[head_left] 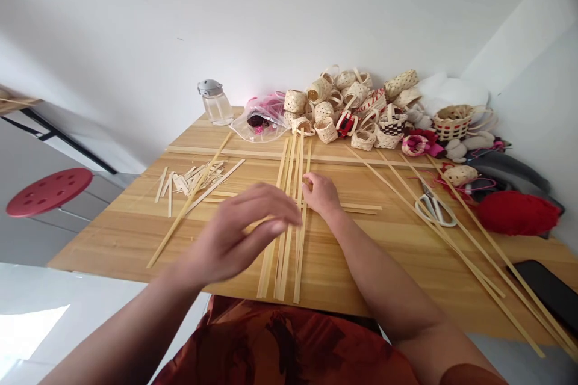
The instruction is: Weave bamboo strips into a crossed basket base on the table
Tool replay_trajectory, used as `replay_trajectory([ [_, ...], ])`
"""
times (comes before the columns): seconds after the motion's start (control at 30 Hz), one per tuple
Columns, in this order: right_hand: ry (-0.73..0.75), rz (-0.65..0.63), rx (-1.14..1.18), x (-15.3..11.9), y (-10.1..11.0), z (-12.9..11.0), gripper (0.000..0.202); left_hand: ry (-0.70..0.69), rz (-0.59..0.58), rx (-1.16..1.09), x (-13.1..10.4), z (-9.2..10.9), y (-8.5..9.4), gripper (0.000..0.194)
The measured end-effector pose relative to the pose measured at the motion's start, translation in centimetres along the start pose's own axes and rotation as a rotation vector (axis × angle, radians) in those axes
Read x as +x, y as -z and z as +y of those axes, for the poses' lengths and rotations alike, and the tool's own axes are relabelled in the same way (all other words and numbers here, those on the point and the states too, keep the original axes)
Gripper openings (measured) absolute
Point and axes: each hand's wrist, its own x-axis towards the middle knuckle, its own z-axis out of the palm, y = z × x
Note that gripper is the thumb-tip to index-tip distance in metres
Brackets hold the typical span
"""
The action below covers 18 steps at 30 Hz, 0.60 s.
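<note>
Several long, pale bamboo strips run from front to back across the middle of the table. Shorter crosswise strips cross them, with ends showing on both sides. My right hand rests at this crossing, its fingers closed on the edge of the rightmost lengthwise strip. Above the strips and nearer to me hovers my left hand, slightly blurred. Its fingers are stretched forward with the thumb apart, and nothing shows between them. Part of the crossing is hidden behind my left hand.
Cut bamboo scraps and a loose strip lie at left. Small woven baskets are piled at the back, beside a bottle and plastic bag. Rightward are scissors, long strips, red yarn and a phone.
</note>
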Motion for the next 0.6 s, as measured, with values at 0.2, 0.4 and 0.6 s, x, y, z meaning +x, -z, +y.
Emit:
replay_trajectory([
  [0.2, 0.009, 0.019, 0.046, 0.0, -0.1, -0.2, 0.025, 0.303, -0.307, 0.467, -2.9, -9.2, -6.8, 0.062],
  [0.4, 0.067, -0.013, 0.070, -0.3, -0.4, -1.0, 0.023, 0.425, -0.406, 0.541, -6.3, -9.9, -7.4, 0.061],
  [0.6, 0.127, -0.044, 0.031, -0.6, -0.3, -1.3, 0.029, 0.443, -0.390, 0.563, -6.5, -9.5, -7.4, 0.059],
])
